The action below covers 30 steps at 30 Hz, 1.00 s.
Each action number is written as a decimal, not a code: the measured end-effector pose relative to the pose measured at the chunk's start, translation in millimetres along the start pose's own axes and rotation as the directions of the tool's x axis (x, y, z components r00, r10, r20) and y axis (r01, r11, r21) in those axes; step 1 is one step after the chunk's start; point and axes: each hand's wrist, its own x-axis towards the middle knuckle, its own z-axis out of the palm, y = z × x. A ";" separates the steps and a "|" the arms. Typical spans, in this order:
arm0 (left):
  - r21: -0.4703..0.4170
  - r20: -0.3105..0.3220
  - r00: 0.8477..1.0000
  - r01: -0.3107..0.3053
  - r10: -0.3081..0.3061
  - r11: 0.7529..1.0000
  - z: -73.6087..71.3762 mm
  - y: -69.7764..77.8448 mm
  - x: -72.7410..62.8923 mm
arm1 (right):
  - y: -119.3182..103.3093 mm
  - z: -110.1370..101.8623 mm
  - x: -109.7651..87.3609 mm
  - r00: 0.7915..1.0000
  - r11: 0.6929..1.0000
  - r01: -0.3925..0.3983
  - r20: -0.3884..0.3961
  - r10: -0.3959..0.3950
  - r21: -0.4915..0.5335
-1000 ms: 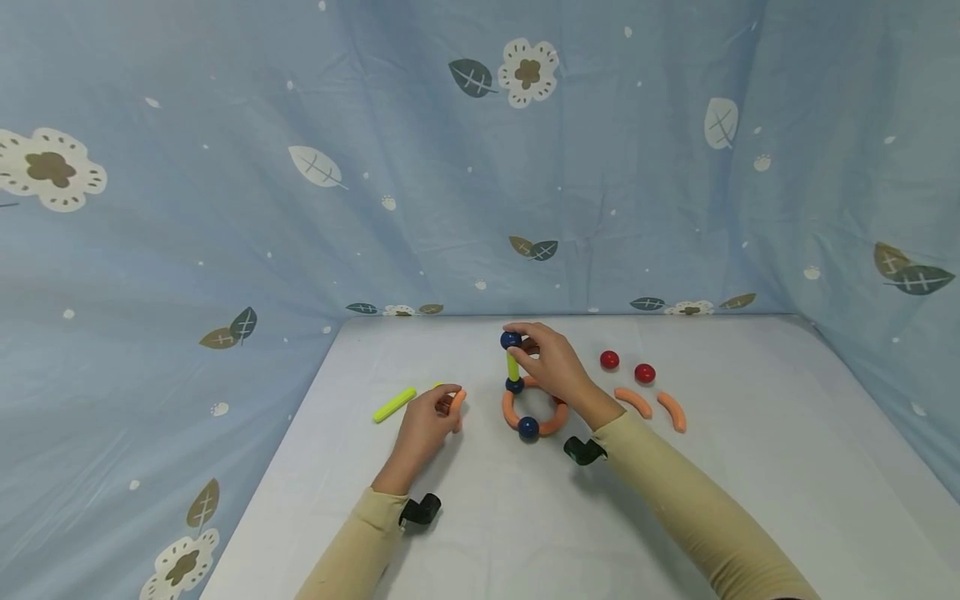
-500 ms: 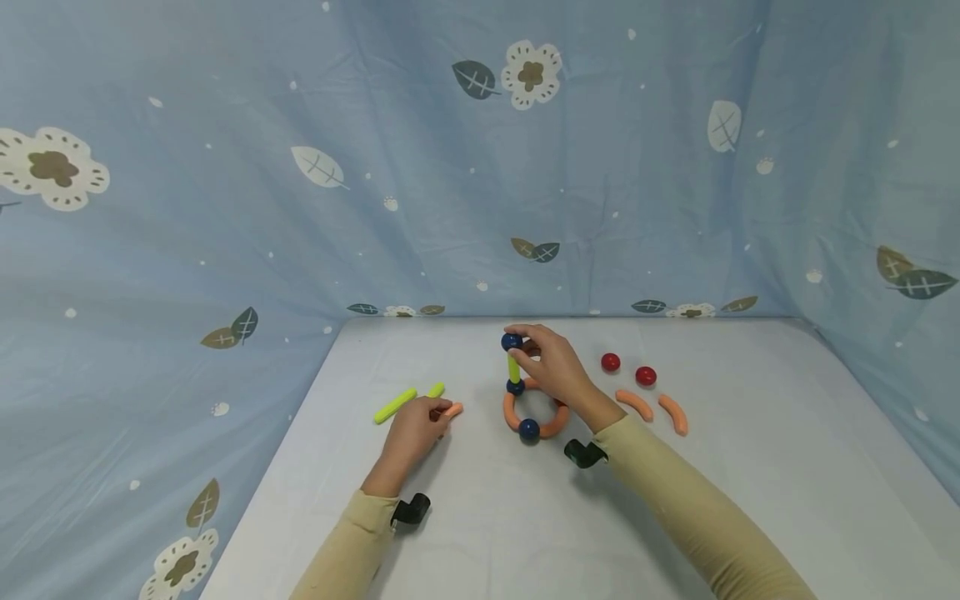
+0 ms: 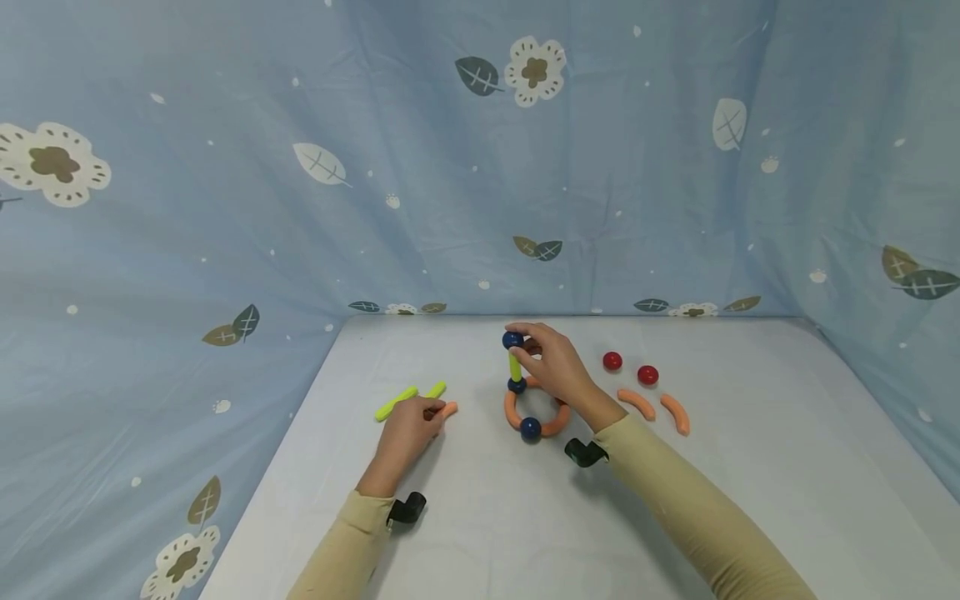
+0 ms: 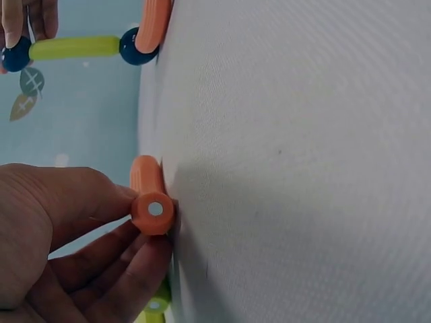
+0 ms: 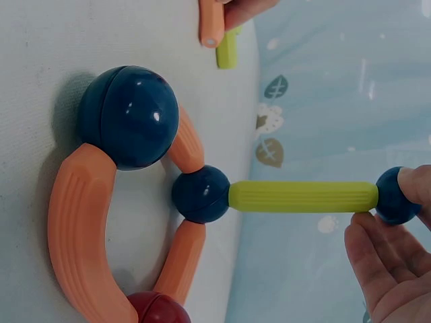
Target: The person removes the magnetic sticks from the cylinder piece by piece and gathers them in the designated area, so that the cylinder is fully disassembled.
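Observation:
My left hand [image 3: 408,429] pinches a curved orange magnetic stick [image 3: 450,409] between thumb and fingers, low at the white table. A pale metal disc marks its near end in the left wrist view. My right hand [image 3: 555,358] holds a blue ball [image 3: 513,340] at the top of an upright yellow-green stick [image 5: 303,196]. This stick rises from a smaller-looking blue ball [image 5: 201,194] joined into a ring of curved orange sticks [image 5: 79,222]. Another blue ball [image 3: 530,428] sits at the ring's front, and a red ball [image 5: 161,311] shows between two ring sticks.
Two yellow-green sticks, one long in view [image 3: 396,403] and one partly hidden [image 3: 437,389], lie beyond the left hand. To the right are two red balls [image 3: 648,375] and two loose curved orange sticks [image 3: 636,404]. A blue patterned curtain [image 3: 420,208] hangs behind the table.
My left hand has moved left and lower with the curved orange stick, which has tipped from upright to lying nearly flat. The right hand keeps its hold on the top blue ball.

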 end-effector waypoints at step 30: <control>-0.015 -0.145 0.986 -0.088 0.084 0.996 6.5 14.7 6.5 | -0.9 0.0 -0.5 1.000 0.999 -0.027 0.000 0.027 0.018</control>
